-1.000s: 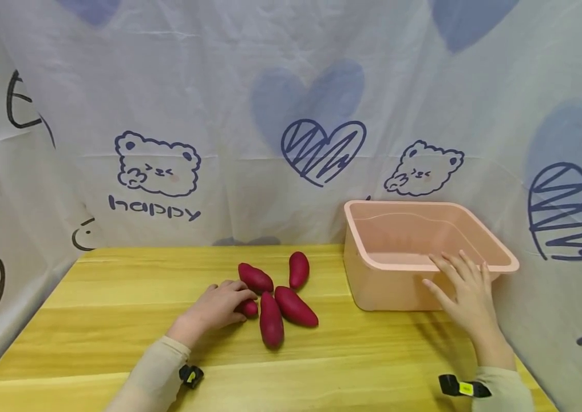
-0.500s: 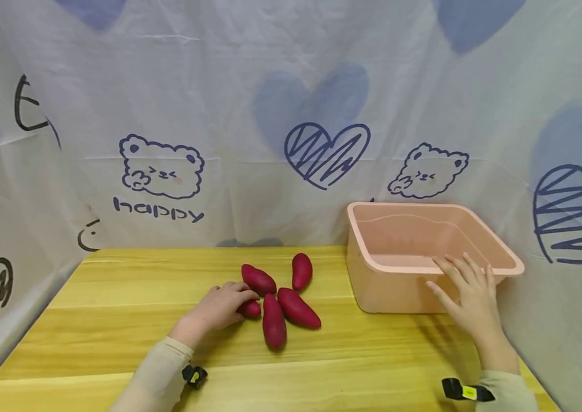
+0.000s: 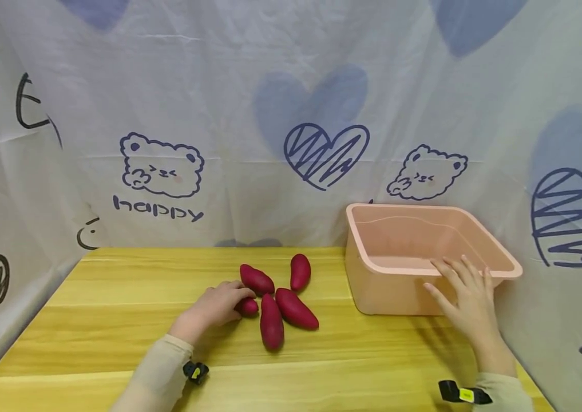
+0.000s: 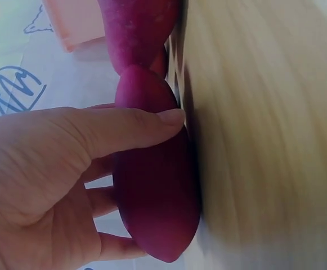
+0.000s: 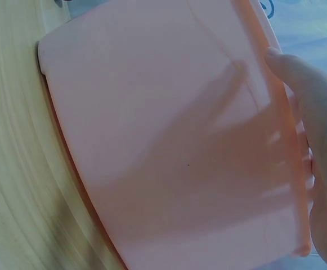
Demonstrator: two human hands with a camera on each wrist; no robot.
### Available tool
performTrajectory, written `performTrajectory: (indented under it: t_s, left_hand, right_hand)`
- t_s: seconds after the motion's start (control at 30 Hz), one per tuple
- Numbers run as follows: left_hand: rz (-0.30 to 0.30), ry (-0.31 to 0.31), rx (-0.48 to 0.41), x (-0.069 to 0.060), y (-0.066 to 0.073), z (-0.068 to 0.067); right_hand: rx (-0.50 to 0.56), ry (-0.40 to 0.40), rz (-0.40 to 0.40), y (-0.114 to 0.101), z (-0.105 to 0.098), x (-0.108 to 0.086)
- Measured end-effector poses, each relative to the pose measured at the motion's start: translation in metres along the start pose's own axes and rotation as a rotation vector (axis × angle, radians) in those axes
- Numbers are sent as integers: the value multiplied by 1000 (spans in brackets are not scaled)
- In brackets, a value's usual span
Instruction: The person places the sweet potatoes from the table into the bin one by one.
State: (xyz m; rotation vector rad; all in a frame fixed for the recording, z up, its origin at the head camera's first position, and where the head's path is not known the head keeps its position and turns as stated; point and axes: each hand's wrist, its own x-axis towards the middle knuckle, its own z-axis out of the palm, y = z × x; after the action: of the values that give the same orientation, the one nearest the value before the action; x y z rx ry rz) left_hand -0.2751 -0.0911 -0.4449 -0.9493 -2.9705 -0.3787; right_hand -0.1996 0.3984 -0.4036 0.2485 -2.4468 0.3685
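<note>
My left hand (image 3: 213,306) holds a purple-red sweet potato (image 3: 248,307) lying on the table. In the left wrist view the thumb crosses one side of that sweet potato (image 4: 157,197) and the other fingers lie behind it. Right beside it are a long upright-lying sweet potato (image 3: 272,323) and another at the upper left (image 3: 257,280). Two more lie to the right, one slanted (image 3: 297,309) and one farther back (image 3: 300,272). My right hand (image 3: 471,303) spreads its fingers over the rim of a pink plastic basin (image 3: 388,294); the thumb (image 5: 290,64) is by the rim outside.
The yellow wood-grain table (image 3: 131,320) ends at a pale cloth backdrop (image 3: 239,189) printed with hearts and bears. Against the back right of the table stands the basin, close to the side cloth (image 3: 553,303). Each wrist wears a black strap.
The head view has shifted slightly. Both hands stay where they were, the left at the sweet potato and the right at the basin rim.
</note>
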Motion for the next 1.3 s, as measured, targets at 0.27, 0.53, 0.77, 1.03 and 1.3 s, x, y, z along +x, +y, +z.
performTrajectory:
  t_s: [0.27, 0.53, 0.77, 1.03, 1.3]
  left_hand:
    - [-36, -10, -67, 0, 2, 1]
    - [-37, 14, -42, -6, -1, -4]
    - [-19, 38, -9, -9, -2, -9]
    - [-9, 58, 17, -7, -4, -14]
    - [2, 69, 19, 2, 0, -14]
  right_hand:
    - [2, 17, -3, -1, -1, 0]
    - [0, 23, -10, -2, 3, 1]
    - [20, 52, -17, -2, 9, -1]
    - [28, 67, -11, -1, 12, -1]
    - [2, 67, -9, 3, 6, 1]
